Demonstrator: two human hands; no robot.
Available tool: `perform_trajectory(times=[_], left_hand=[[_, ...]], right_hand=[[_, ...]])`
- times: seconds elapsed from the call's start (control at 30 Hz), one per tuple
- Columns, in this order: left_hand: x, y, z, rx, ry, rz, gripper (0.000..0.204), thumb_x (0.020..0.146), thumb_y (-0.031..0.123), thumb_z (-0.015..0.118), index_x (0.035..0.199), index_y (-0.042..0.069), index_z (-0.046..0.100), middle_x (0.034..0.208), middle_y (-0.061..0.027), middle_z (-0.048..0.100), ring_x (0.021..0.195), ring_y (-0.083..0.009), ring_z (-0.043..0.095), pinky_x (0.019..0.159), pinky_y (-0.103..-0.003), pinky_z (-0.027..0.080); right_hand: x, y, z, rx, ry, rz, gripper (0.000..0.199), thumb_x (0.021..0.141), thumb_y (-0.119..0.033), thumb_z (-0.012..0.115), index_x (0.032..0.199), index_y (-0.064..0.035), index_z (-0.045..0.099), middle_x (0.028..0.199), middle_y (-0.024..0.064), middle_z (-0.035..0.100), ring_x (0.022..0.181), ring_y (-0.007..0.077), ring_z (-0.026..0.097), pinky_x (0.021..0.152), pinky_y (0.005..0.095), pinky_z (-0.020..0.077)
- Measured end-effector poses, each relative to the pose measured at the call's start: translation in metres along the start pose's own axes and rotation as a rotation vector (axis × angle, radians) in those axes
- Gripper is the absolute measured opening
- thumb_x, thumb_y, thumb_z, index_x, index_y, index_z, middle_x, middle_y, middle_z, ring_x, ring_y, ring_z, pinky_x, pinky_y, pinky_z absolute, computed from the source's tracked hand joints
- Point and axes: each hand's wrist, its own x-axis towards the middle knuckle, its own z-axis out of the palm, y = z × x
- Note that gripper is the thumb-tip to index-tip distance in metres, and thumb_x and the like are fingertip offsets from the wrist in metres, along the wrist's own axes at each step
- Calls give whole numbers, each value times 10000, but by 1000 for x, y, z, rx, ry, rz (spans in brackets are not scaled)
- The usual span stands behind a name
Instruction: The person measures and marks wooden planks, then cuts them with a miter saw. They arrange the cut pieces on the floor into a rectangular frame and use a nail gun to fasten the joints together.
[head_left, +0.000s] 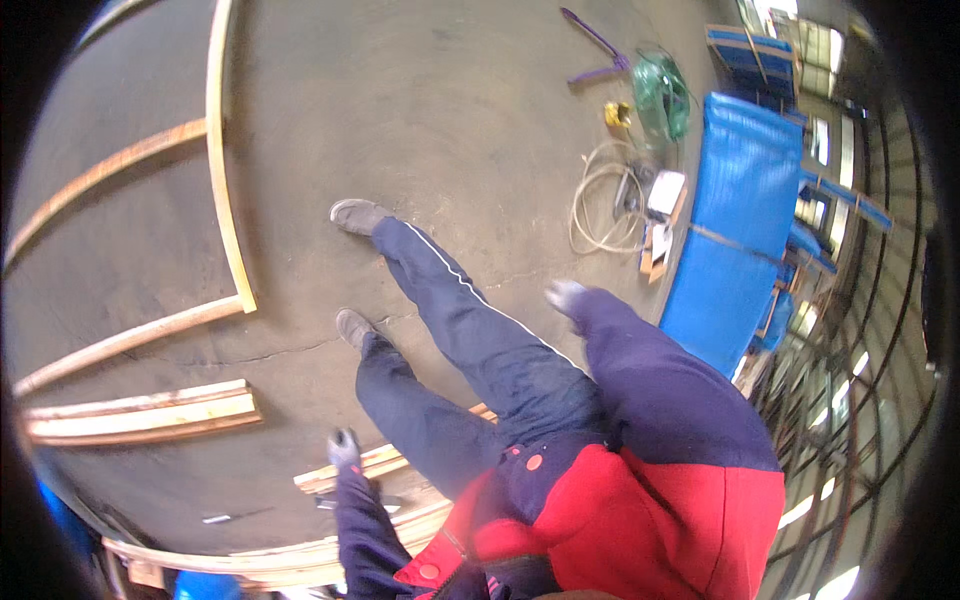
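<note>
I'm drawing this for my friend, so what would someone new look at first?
Probably the red and navy jacket at the bottom right, then the long blue-wrapped bundle on the right. The pale wooden frame stands out against the gray floor at the left. Lower down, the gray left hand shows near some wooden strips.

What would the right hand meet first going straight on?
Perhaps the upper grey shoe beyond some bare floor, or the line just misses it; the right hand is blurred and its height unclear.
</note>
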Motion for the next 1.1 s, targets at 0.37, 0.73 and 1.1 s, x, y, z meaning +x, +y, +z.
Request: perform_trajectory(times=[0.37,0.73,1.1], left_hand=[[-163,-50,-54,474,-648,191,573,1037,478,502,1355,14,610,1372,-218,638,1295,-372,585,1087,-439,457],[-314,142,-61,387,-376,-178,361,980,254,664,1179,-46,675,1093,-172,746,965,-274,709,808,-416,566],[-189,464,206,101,-384,193,202,997,278,668,1026,78,681,710,-11,607,588,-113,551,519,-284,452]], right_hand=[[-360,153,371,-35,-420,221,439,864,-494,700,1114,-140,774,1032,166,752,1010,312,727,824,478,576],[-290,289,406,794,-119,795,507,885,-491,695,1224,-117,738,1130,170,752,1051,368,723,910,422,574],[-145,541,372,1294,348,916,357,885,-299,826,1078,-22,709,887,101,754,790,227,745,698,413,618]])
